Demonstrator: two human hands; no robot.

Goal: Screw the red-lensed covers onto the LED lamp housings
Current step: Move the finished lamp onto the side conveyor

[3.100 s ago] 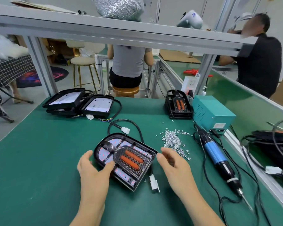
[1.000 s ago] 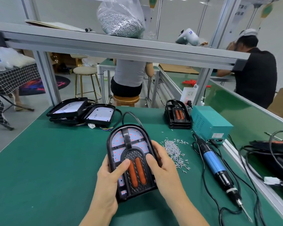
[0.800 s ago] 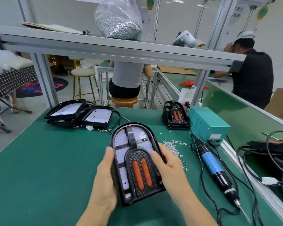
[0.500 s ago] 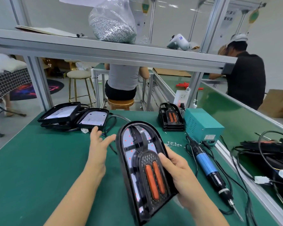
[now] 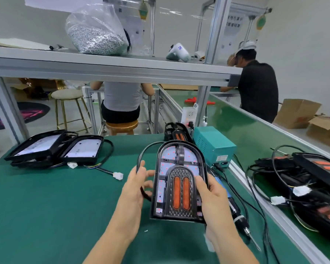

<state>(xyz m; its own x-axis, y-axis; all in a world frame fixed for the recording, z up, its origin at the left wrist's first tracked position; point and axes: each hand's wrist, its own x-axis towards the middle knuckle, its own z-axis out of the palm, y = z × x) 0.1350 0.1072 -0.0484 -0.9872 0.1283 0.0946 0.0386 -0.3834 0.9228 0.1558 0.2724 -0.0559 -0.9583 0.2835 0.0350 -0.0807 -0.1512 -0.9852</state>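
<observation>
I hold the lamp housing (image 5: 179, 180) upright above the near green bench (image 5: 46, 206), right hand (image 5: 211, 199) gripping its right edge, left hand (image 5: 135, 189) curled round its black cable (image 5: 141, 164), likely gathering slack before setting it aside.

The arched black lamp housing (image 5: 179, 185) stood nearly upright above the green table, its red-lensed cover (image 5: 181, 193) seated in front, two orange strips vertical. Two open housings (image 5: 55, 149) lay far left, cables trailing.
</observation>
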